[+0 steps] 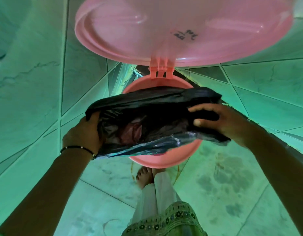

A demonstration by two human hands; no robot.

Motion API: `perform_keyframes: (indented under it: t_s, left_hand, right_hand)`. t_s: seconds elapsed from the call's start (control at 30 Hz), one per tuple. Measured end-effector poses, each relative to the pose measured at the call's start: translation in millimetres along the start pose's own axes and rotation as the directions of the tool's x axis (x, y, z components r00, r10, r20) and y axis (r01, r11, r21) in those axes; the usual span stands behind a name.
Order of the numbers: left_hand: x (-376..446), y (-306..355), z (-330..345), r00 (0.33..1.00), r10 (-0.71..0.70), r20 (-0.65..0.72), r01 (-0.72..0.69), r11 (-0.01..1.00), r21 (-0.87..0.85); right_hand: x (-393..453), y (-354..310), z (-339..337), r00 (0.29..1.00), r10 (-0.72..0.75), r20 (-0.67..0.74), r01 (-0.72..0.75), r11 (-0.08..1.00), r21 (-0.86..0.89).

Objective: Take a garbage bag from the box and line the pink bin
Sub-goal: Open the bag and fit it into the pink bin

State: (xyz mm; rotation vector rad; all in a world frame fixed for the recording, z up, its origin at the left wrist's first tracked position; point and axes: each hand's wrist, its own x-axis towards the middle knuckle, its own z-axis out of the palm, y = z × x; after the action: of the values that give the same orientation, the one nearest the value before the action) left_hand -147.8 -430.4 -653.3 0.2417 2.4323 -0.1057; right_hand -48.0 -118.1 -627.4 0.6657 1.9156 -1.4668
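Head view: both hands hold the black garbage bag (147,116) spread over the pink bin (164,160). Left hand (84,133) grips its left edge; right hand (220,123) pinches its right edge.

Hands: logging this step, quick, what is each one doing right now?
Left hand: grips the black bag's left edge.
Right hand: grips the bag's right edge, over the pink bin.

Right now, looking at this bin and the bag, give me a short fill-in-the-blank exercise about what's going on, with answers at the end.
1. The garbage bag held over the bin is ____ in colour.
2. The bin's hinged lid stands ____.
3. The left hand and the right hand each grip an ____ of the bag.
4. The bracelet sits on the ____ wrist.

Answers: black; open; edge; left
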Motion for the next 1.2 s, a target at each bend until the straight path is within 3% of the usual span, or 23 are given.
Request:
perform_keyframes:
  t_s: [0.07,0.2,0.3,0.4,0.5,0.63,0.7,0.8,0.9,1.07,1.2]
  left_hand:
    - [-4,-2,4,1.000,-0.013,0.027,0.012,0.999,0.037]
    - [-8,-4,12,1.000,0.002,0.022,-0.003,0.999,0.054]
    - [-5,1,15,0.998,0.054,-0.044,-0.055,0.998,-0.011]
    - [-2,12,9,0.991,0.004,-0.132,-0.016,0.996,-0.086]
    - [-2,23,3,0.977,-0.040,-0.211,0.025,0.997,-0.073]
    - [3,30,4,0.933,0.077,-0.351,-0.101,0.994,-0.051]
    - [9,32,6,0.917,0.086,-0.390,-0.154,0.977,-0.147]
    - [17,39,4,0.904,-0.065,-0.422,-0.126,0.904,-0.408]
    - [30,48,0,0.913,-0.142,-0.383,-0.088,0.847,-0.524]
    - [60,56,-5,0.954,-0.124,-0.273,-0.020,0.882,-0.470]
    - [85,52,-5,0.981,-0.101,-0.167,0.015,0.893,-0.450]
  right_hand:
    - [-13,21,-8,0.993,0.021,-0.115,-0.019,1.000,0.025]
    - [-23,50,-10,0.919,-0.043,-0.392,-0.070,0.960,-0.269]
    - [-15,52,-9,0.908,-0.055,-0.415,-0.193,0.825,-0.532]
    - [-4,42,-10,0.871,-0.078,-0.485,-0.276,0.739,-0.615]
    - [3,29,-7,0.797,-0.136,-0.588,-0.292,0.765,-0.574]
    - [18,21,-1,0.736,-0.089,-0.671,-0.236,0.896,-0.377]
    - [25,18,-1,0.696,-0.014,-0.718,-0.213,0.951,-0.225]
    - [36,16,-4,0.640,0.070,-0.765,-0.177,0.983,-0.058]
    - [47,15,-4,0.677,-0.018,-0.736,-0.130,0.981,-0.142]
    - [71,22,-8,0.803,-0.167,-0.573,-0.059,0.933,-0.355]
    - [94,23,-20,0.837,-0.219,-0.501,-0.011,0.909,-0.417]
